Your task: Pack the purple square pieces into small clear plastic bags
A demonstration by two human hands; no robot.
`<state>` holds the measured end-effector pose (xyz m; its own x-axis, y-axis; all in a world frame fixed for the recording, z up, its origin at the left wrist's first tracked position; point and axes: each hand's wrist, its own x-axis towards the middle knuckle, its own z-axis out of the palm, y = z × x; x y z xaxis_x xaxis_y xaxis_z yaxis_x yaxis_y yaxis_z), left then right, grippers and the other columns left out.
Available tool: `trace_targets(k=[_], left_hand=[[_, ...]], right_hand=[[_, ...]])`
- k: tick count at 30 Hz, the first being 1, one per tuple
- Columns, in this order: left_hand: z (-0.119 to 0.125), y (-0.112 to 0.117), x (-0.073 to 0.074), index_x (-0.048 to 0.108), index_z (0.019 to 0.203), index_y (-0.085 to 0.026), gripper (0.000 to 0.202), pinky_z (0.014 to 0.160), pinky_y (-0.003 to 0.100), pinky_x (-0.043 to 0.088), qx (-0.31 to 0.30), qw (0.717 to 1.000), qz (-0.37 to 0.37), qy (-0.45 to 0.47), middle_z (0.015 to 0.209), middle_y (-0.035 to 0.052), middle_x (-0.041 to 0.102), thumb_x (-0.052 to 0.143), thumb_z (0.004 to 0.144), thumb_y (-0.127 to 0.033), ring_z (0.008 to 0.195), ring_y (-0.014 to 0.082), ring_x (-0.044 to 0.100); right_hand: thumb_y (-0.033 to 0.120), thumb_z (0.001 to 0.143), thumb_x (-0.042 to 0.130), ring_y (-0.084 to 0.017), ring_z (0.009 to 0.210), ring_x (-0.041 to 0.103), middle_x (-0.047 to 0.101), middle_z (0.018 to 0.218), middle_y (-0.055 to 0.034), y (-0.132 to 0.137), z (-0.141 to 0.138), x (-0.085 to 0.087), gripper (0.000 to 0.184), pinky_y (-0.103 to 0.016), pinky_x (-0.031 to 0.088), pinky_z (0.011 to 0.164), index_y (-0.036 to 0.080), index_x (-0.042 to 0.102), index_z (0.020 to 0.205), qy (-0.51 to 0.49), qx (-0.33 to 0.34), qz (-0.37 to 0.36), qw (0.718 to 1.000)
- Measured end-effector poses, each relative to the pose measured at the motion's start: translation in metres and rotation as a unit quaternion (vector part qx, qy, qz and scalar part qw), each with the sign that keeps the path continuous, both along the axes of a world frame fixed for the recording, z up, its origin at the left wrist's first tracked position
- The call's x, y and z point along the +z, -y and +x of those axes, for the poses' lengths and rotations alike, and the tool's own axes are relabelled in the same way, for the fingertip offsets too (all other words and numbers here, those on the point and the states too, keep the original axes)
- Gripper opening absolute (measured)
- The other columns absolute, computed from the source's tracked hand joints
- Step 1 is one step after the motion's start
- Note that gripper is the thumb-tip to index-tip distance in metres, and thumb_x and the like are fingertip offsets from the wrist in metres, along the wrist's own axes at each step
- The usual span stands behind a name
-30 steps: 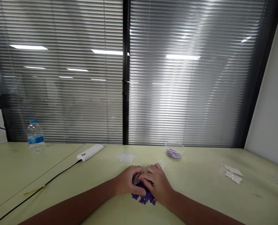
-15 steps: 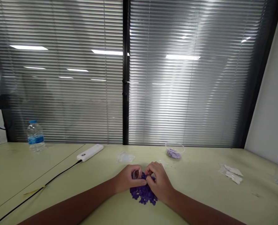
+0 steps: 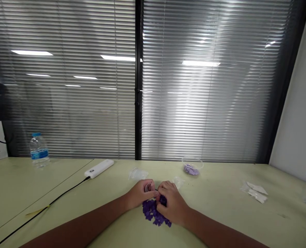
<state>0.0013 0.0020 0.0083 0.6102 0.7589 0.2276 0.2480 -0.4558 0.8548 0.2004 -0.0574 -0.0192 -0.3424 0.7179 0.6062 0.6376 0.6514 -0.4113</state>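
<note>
My left hand (image 3: 139, 194) is shut around a small transparent plastic item (image 3: 149, 187), whose exact kind I cannot tell. My right hand (image 3: 172, 203) lies curled over the far side of a loose pile of small dark purple pieces (image 3: 150, 212), its fingertips close to the left fingers. Its fingers hide part of the pile, and I cannot tell whether they pinch anything. A small transparent plastic bag (image 3: 178, 182) lies just beyond my right hand.
A pale green table (image 3: 212, 213) carries a transparent bowl of lilac pieces (image 3: 191, 166), a plastic bag (image 3: 138, 174), white packets (image 3: 254, 192), a white power bank (image 3: 99, 168) with a black cable (image 3: 46, 204), and water bottles (image 3: 39, 151). Window blinds stand behind.
My hands have shifted slightly toward the far side of the pile, uncovering more purple pieces. The right hand has moved down onto the pile, apart from the transparent item.
</note>
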Motion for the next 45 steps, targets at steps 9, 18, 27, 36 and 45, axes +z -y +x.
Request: trace_targets(k=[9, 18, 27, 36, 45], left_hand=[[-0.001, -0.002, -0.002, 0.053, 0.074, -0.019, 0.040, 0.057, 0.024, 0.031, -0.022, 0.999, 0.012, -0.028, 0.065, -0.0060, 0.044, 0.080, 0.081, -0.048, 0.062, 0.0125, 0.039], [-0.002, 0.011, -0.004, 0.053, 0.074, -0.020, 0.020, 0.060, 0.025, 0.034, -0.047, 0.991, 0.100, -0.081, 0.070, -0.0046, 0.055, 0.073, 0.074, -0.016, 0.065, 0.0141, 0.047], [-0.002, 0.011, -0.004, 0.057, 0.083, -0.020, 0.021, 0.061, 0.023, 0.037, -0.045, 0.979, 0.147, -0.137, 0.078, -0.0043, 0.060, 0.076, 0.077, -0.024, 0.070, 0.0147, 0.054], [-0.003, 0.002, -0.004, 0.050, 0.080, -0.020, 0.042, 0.059, 0.024, 0.031, -0.035, 0.999, 0.030, -0.027, 0.072, -0.0062, 0.046, 0.083, 0.081, -0.047, 0.066, 0.0127, 0.039], [-0.001, -0.008, -0.003, 0.051, 0.076, -0.020, 0.037, 0.060, 0.024, 0.033, 0.051, 0.998, 0.014, 0.023, 0.067, -0.0066, 0.044, 0.077, 0.081, -0.046, 0.065, 0.0132, 0.041]], right_hand=[[0.009, 0.090, 0.060, -0.022, 0.091, 0.058, 0.064, 0.088, -0.0010, -0.005, 0.004, -0.001, 0.014, -0.036, 0.042, 0.086, 0.022, 0.060, 0.084, -0.059, -0.027, -0.009, 0.998], [0.018, 0.099, 0.063, -0.020, 0.093, 0.061, 0.065, 0.090, -0.0015, 0.007, 0.006, 0.015, 0.014, -0.032, 0.048, 0.084, 0.024, 0.065, 0.086, -0.146, 0.058, 0.006, 0.987], [0.022, 0.100, 0.064, -0.020, 0.094, 0.063, 0.065, 0.095, -0.0036, 0.011, 0.004, 0.016, 0.011, -0.032, 0.050, 0.085, 0.025, 0.074, 0.095, -0.154, 0.092, -0.002, 0.984], [0.014, 0.094, 0.057, -0.020, 0.083, 0.057, 0.061, 0.078, -0.0010, -0.001, 0.006, 0.007, 0.023, -0.033, 0.042, 0.079, 0.021, 0.058, 0.073, -0.129, -0.022, -0.020, 0.991], [0.010, 0.075, 0.062, -0.018, 0.078, 0.057, 0.057, 0.073, 0.0029, 0.008, 0.000, 0.010, 0.013, -0.031, 0.041, 0.079, 0.023, 0.063, 0.075, -0.040, 0.056, -0.014, 0.998]])
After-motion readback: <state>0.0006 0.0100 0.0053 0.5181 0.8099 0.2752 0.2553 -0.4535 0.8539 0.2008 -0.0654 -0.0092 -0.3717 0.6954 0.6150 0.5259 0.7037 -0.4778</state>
